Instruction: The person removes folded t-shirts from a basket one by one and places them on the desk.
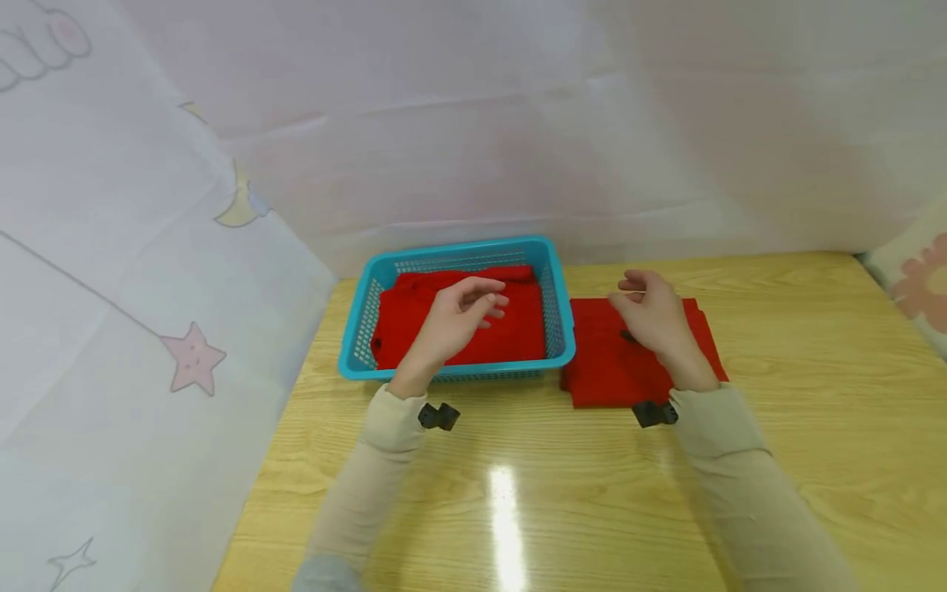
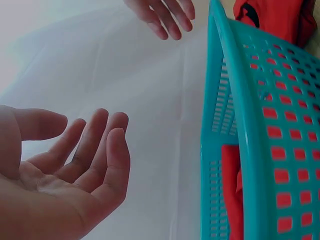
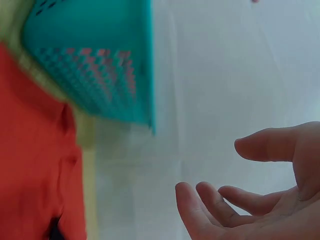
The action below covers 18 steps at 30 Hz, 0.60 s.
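Note:
My left hand (image 1: 460,316) hovers over a blue plastic basket (image 1: 355,329), fingers loosely bent and nothing between them. Red cloth (image 1: 518,316) lies inside the basket, its folds partly hidden by that hand. To the right, my right hand (image 1: 653,312) hangs above a folded red garment (image 1: 602,366) on the table, also holding nothing. The garment shows a small dark mark near the right hand. In the left wrist view the thumb and fingers of the left hand (image 2: 75,170) are spread apart; the right wrist view shows the right hand (image 3: 250,195) likewise relaxed.
The light wooden table (image 1: 829,395) carries both the basket and the garment. Behind it hangs a pale cloth backdrop (image 1: 518,164), close to the basket's far rim. A patterned sheet (image 1: 148,247) with stars and moons borders the left side.

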Available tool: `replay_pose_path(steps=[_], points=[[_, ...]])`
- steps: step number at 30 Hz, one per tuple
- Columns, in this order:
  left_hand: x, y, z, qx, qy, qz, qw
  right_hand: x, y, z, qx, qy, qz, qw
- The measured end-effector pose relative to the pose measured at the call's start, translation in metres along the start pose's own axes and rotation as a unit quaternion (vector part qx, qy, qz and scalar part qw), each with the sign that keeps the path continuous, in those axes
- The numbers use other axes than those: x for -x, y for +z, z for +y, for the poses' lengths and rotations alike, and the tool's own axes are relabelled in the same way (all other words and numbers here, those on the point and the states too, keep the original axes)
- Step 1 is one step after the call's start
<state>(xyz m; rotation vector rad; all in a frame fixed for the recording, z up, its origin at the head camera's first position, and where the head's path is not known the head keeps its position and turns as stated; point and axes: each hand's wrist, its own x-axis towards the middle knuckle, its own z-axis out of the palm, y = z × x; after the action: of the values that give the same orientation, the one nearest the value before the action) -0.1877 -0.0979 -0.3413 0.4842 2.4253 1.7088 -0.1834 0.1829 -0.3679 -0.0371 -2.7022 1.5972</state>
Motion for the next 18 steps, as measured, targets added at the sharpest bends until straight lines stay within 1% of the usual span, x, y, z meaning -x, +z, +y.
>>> replay_pose_path(steps=[2,5,7,9,12,15,18], points=[[0.004,-0.007,-0.002,-0.021,0.006,0.019,0.9996,-0.001,0.007,-0.008,0.003,-0.016,0.002,1.0],[0.01,-0.018,-0.004,-0.081,0.018,0.056,0.995,-0.001,0.017,-0.019,0.003,-0.037,-0.006,0.999],[0.013,-0.024,-0.007,-0.123,0.024,0.081,0.9889,-0.003,0.023,-0.024,0.001,-0.05,-0.02,0.999],[0.016,-0.029,-0.009,-0.164,0.03,0.1,0.9809,-0.004,0.03,-0.028,-0.004,-0.061,-0.038,0.997],[0.019,-0.037,-0.015,-0.2,0.031,0.122,0.9716,-0.007,0.042,-0.031,-0.003,-0.071,-0.071,0.995],[0.022,-0.045,-0.023,-0.229,0.018,0.137,0.9636,-0.01,0.055,-0.033,0.007,-0.075,-0.103,0.992],[0.024,-0.052,-0.032,-0.25,-0.016,0.134,0.9589,-0.011,0.068,-0.033,0.024,-0.083,-0.124,0.989]])
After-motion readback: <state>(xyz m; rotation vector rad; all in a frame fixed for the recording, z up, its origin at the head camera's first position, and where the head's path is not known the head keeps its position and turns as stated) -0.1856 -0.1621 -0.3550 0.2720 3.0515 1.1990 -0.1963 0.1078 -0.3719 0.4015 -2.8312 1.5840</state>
